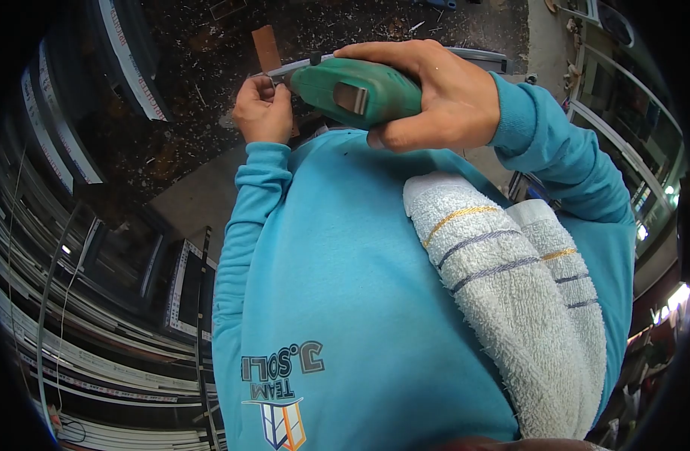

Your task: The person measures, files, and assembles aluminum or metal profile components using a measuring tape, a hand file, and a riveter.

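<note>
My right hand (443,94) is wrapped over a green power tool (352,86) that looks like a drill, held in front of my chest. A metal clip or plate shows on its upper face. At the tool's front end, the fingers of my left hand (264,109) are curled in a pinch. What they hold, if anything, is too small to make out. Behind the tool runs a light metal profile (476,55), partly hidden by my right hand. Beyond my left hand lies a flat brown piece (267,49).
The dark work surface (202,45) is strewn with shavings and small bits. Long framed profiles with printed tape (131,60) stand at the left, above stacked lengths (97,346). Framed panels (615,139) line the right. A white towel (503,301) hangs over my shirt.
</note>
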The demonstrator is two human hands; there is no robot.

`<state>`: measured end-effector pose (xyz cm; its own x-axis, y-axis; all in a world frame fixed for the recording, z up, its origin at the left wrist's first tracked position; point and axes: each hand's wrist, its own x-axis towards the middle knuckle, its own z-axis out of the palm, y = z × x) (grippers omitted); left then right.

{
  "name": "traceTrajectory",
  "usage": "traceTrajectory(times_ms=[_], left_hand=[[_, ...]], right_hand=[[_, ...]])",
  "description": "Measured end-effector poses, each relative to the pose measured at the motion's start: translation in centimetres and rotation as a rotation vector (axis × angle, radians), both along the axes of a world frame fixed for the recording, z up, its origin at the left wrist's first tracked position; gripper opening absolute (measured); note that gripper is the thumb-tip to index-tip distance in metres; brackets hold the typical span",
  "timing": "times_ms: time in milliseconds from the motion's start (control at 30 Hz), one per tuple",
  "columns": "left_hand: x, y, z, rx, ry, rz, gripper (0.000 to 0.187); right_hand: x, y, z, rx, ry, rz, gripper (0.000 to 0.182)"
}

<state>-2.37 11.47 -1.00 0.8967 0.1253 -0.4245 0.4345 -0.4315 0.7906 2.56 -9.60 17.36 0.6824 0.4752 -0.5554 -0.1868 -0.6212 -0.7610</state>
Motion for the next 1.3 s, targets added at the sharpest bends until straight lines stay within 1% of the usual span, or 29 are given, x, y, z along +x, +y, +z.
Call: traceTrajectory(times_ms=[133,233,333,433,467,567,700,733,800,867,900,933,1000,1033,1067,1100,1133,1167,1200,1267,1300], left_hand=[[-0.2,-0.1,-0.5,-0.005,-0.014,0.03,0.021],[-0.1,-0.2,-0.4,-0.005,0.022,0.033,0.021],[0.2,0.0,0.3,-0.046,0.057,0.055,0.021],[0.3,0.0,0.5,-0.028,0.059,0.044,0.022],[0.4,0.1,0.4,-0.036,0.054,0.04,0.022],[0.4,0.5,0.3,-0.043,0.064,0.001,0.022],[0.2,1.2,0.1,-0.089,0.099,0.008,0.023],[0.1,1.2,0.3,-0.014,0.062,-0.001,0.022],[-0.4,1.3,-0.3,-0.004,-0.042,0.074,0.02],[-0.7,1.7,-1.4,0.308,-0.229,0.116,0.017],[-0.6,1.3,-0.3,0.547,-0.402,0.107,0.013],[-0.9,1.9,-1.1,0.641,-0.533,0.126,0.01],[-2.4,-0.1,0.4,0.624,-0.528,0.327,0.012],[-3.8,-2.5,1.4,0.538,-0.583,0.267,0.011],[-5.4,-5.0,2.2,0.475,-0.655,0.069,0.01],[-6.9,-7.8,2.5,0.355,-0.618,-0.071,0.011],[-8.4,-10.2,1.5,0.232,-0.6,-0.147,0.012],[-9.5,-12.4,0.0,0.187,-0.565,-0.163,0.013],[-9.9,-14.2,-1.6,0.223,-0.56,-0.185,0.014],[-10.6,-16.5,-3.9,0.321,-0.477,-0.152,0.014],[-10.7,-17.2,-5.3,0.298,-0.547,-0.113,0.014]], right_hand=[[0.1,-0.1,0.2,-0.002,0.074,-0.024,0.078],[0.4,0.0,0.2,-0.051,0.092,-0.016,0.078],[0.9,0.3,1.6,-0.041,0.165,-0.003,0.078],[0.4,-2.2,2.7,0.067,0.022,0.122,0.079],[0.4,-2.8,3.9,0.077,0.119,0.088,0.082],[-1.1,-6.1,4.7,0.149,0.069,0.057,0.085],[-3.0,-9.2,5.4,0.1,0.037,0.035,0.084],[-3.2,-9.9,5.6,0.103,0.043,0.032,0.084],[-3.9,-11.1,5.6,0.109,0.013,0.05,0.085],[-4.8,-12.7,5.0,0.117,-0.066,0.092,0.085],[-5.3,-13.7,4.6,0.112,-0.097,0.116,0.087],[-5.6,-14.6,4.5,0.123,-0.075,0.124,0.087],[-6.3,-16.1,4.5,0.135,-0.028,0.134,0.087],[-6.5,-16.9,4.5,0.137,-0.044,0.158,0.088],[-6.7,-17.6,4.5,0.14,-0.062,0.186,0.088],[-7.0,-18.1,4.5,0.146,-0.074,0.213,0.089],[-7.3,-18.4,4.3,0.14,-0.075,0.224,0.087],[-7.4,-18.7,4.1,0.13,-0.08,0.234,0.086],[-7.7,-18.9,3.9,0.117,-0.084,0.24,0.084],[-8.2,-19.1,2.6,0.11,-0.111,0.26,0.083],[-8.2,-19.0,1.8,0.11,-0.129,0.275,0.082]])
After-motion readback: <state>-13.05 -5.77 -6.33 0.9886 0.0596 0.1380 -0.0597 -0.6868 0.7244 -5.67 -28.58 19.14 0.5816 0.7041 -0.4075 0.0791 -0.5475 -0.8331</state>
